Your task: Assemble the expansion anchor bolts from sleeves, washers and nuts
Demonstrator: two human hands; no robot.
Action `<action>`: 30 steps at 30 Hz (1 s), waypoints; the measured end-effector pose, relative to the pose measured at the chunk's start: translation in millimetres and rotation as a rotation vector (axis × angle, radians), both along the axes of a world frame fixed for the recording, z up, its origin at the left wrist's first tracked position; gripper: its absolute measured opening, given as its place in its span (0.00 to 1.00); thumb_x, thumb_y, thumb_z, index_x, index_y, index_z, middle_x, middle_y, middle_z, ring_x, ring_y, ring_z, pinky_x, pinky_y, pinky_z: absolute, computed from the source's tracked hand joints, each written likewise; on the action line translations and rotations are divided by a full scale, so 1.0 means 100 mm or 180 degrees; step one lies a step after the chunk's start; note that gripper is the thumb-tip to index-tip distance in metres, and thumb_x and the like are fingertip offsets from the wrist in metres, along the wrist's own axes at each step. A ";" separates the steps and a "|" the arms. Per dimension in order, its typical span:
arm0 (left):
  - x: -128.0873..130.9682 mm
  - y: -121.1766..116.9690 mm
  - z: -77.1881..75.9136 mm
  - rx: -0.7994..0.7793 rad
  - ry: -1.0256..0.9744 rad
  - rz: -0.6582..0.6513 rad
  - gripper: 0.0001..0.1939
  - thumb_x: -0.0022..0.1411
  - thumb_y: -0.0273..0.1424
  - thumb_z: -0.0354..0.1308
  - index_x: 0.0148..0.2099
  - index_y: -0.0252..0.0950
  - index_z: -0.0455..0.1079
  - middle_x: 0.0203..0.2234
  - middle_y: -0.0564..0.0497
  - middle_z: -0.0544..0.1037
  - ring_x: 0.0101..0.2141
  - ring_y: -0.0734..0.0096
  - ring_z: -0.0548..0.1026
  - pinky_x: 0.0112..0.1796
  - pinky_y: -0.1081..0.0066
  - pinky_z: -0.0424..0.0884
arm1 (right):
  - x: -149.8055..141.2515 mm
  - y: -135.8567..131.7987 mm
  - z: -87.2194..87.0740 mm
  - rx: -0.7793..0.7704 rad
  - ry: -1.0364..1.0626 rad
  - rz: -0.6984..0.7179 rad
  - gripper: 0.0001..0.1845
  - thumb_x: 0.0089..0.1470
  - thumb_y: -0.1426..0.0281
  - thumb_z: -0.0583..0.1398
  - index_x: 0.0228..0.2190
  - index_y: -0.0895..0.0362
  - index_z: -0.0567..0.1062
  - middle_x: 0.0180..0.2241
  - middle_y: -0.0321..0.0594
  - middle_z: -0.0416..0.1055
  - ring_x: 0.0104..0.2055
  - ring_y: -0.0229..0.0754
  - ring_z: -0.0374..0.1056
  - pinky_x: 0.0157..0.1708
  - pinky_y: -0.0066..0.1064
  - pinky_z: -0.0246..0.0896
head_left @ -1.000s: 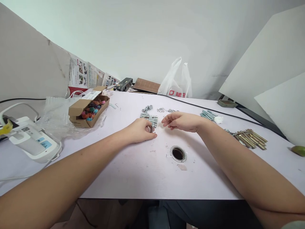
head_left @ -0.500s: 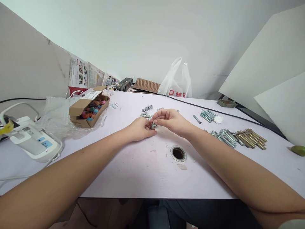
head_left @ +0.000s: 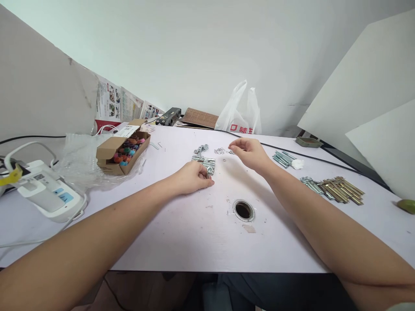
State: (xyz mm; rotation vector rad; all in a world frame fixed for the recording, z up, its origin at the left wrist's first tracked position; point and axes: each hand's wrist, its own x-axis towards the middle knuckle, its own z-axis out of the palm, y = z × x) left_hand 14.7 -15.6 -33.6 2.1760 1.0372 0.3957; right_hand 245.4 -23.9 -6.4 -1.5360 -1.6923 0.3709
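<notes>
My left hand (head_left: 192, 178) is closed over the table, thumb and fingers gripping a small silver bolt with a nut (head_left: 210, 170) at its near end; the fingers hide most of the shaft. Just beyond it lie silver metal sleeves (head_left: 207, 161) side by side, with a cluster of hex nuts (head_left: 201, 149) behind them. My right hand (head_left: 249, 152) hovers over small ring washers (head_left: 219, 150), thumb and forefinger drawn together in a pinch. Whatever is between those fingertips is too small to make out. A single washer (head_left: 224, 160) lies apart, nearer to me.
To the right are silver bolts (head_left: 282, 159), more silver bolts (head_left: 311, 185) and brass-coloured bolts (head_left: 342, 189). A round hole (head_left: 243, 210) opens in the table (head_left: 181, 233). At left stand a carton of coloured pieces (head_left: 110, 151) and a white power strip (head_left: 48, 190). A black cable (head_left: 292, 151) crosses behind.
My right hand has left the bolt and moved right and away from me to the washers. My left hand stays in place with the bolt.
</notes>
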 end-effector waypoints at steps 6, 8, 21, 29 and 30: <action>-0.04 0.05 -0.01 -0.0106 -0.0072 -0.0124 0.15 0.50 0.44 0.59 0.29 0.36 0.73 0.20 0.55 0.72 0.21 0.75 0.65 0.20 0.74 0.59 | 0.19 0.17 -0.26 -0.0481 -0.0681 -0.0412 0.11 0.52 0.69 0.58 0.35 0.60 0.77 0.34 0.45 0.77 0.35 0.42 0.69 0.35 0.31 0.60; -0.05 0.08 -0.02 -0.0330 -0.0149 -0.0266 0.16 0.51 0.43 0.59 0.32 0.35 0.74 0.23 0.53 0.75 0.22 0.74 0.67 0.22 0.74 0.61 | 0.14 0.21 -0.33 -0.0617 -0.0808 -0.0387 0.12 0.51 0.67 0.59 0.36 0.59 0.78 0.32 0.45 0.77 0.33 0.43 0.69 0.34 0.32 0.59; -0.05 0.11 -0.08 -0.0271 -0.0145 -0.0407 0.18 0.53 0.45 0.57 0.36 0.35 0.75 0.22 0.54 0.72 0.21 0.74 0.65 0.23 0.74 0.61 | 0.04 0.37 -0.39 -0.0956 -0.0993 -0.0264 0.11 0.51 0.64 0.62 0.31 0.59 0.79 0.33 0.44 0.77 0.33 0.41 0.68 0.32 0.30 0.58; -0.06 0.09 -0.05 -0.0169 -0.0057 -0.0448 0.18 0.54 0.45 0.56 0.36 0.35 0.75 0.22 0.54 0.72 0.22 0.74 0.66 0.22 0.74 0.60 | 0.09 0.33 -0.40 -0.1034 -0.0981 -0.0499 0.13 0.49 0.61 0.63 0.25 0.59 0.78 0.30 0.48 0.76 0.30 0.43 0.67 0.30 0.33 0.56; -0.05 0.08 -0.05 -0.0137 -0.0046 -0.0442 0.18 0.54 0.45 0.56 0.36 0.35 0.75 0.22 0.54 0.72 0.23 0.74 0.66 0.22 0.74 0.60 | 0.09 0.30 -0.39 -0.1048 -0.0948 -0.0495 0.13 0.49 0.61 0.63 0.24 0.59 0.77 0.29 0.47 0.76 0.29 0.43 0.67 0.29 0.33 0.56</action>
